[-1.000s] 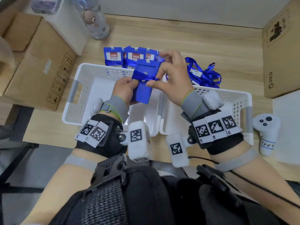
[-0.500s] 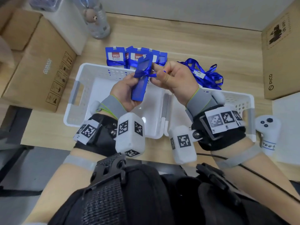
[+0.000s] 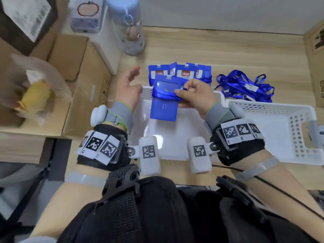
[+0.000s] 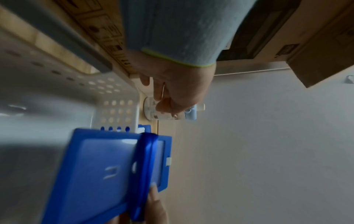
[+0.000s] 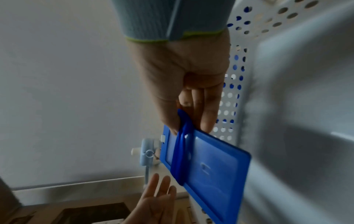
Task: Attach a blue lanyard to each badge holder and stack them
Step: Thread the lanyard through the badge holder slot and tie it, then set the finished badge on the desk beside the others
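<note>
My right hand pinches a blue badge holder by its right edge, where a blue lanyard is wound around it; thumb and fingers clamp the strap and holder. The holder hangs over the left white basket. My left hand is open and empty, fingers spread, just left of the holder. A row of blue badge holders lies on the table behind the basket. A pile of loose blue lanyards lies to the right of them.
A second white basket stands to the right. Cardboard boxes crowd the left, another box the far right. A pale blue bottle stands at the back. The table is light wood.
My left hand has let go of the badge holder and moved off to the left, open. The right hand now holds the wrapped holder alone, lower over the left basket.
</note>
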{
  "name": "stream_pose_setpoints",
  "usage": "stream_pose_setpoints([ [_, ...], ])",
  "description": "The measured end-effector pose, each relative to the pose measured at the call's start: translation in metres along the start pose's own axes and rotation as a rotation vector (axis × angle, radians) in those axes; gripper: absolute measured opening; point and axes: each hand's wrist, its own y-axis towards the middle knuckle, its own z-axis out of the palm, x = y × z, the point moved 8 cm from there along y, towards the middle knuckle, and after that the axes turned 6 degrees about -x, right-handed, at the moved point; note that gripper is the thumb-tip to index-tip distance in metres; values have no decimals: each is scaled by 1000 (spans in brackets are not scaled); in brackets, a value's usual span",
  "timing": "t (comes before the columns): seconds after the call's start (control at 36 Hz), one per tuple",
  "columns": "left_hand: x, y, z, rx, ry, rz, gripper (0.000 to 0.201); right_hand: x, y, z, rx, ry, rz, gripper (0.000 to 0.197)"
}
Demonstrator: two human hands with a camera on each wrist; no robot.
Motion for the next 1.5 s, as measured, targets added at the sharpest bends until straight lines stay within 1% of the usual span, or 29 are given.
stream_pose_setpoints([
  [0.08,16,18,-16,26,102,7,60,-16,0,19,15,-82,62,31],
  [0.17,34,27,-13,124,153,-49,50,-30,1,31,1,-162,98,29],
  [0.22,47,28,-12,158,197,-77,44,-36,2,37,-21,-196,113,29],
  [0.28,54,25,-13,163,215,-99,40,-41,3,41,-43,-208,129,29],
  [0.33,59,23,-15,159,177,-135,36,-46,5,45,-57,-227,153,28],
  [0.5,58,23,-16,142,170,-144,31,-59,9,58,-63,-246,228,27],
  [0.58,59,22,-16,138,163,-150,29,-67,10,65,-49,-210,268,28],
  [0.67,60,22,-15,127,153,-155,28,-73,12,69,-23,-232,284,27],
  [0.78,59,21,-14,120,134,-168,29,-75,14,68,20,-289,273,24],
  [0.89,60,27,-13,107,167,-184,33,-56,13,63,108,-454,195,20],
  [0.94,53,31,-12,91,218,-145,36,-38,13,57,148,-505,132,18],
  [1.03,27,39,-2,75,279,1,41,-5,16,44,165,-503,23,18],
  [1.08,7,43,12,87,298,81,43,14,21,30,121,-449,-21,21],
  [1.14,-7,47,25,101,292,97,46,28,29,14,32,-408,-60,21],
  [1.22,-7,56,42,131,326,18,55,35,43,-12,-137,-389,-106,22],
  [1.28,3,62,50,170,412,-55,61,32,53,-28,-219,-442,-103,21],
  [1.31,10,64,51,187,478,-87,63,28,56,-33,-241,-478,-99,22],
  [1.36,20,64,51,212,600,-110,60,20,62,-40,-254,-541,-84,29],
  [1.5,28,73,56,231,763,-103,45,6,80,-43,-238,-668,-28,27],
])
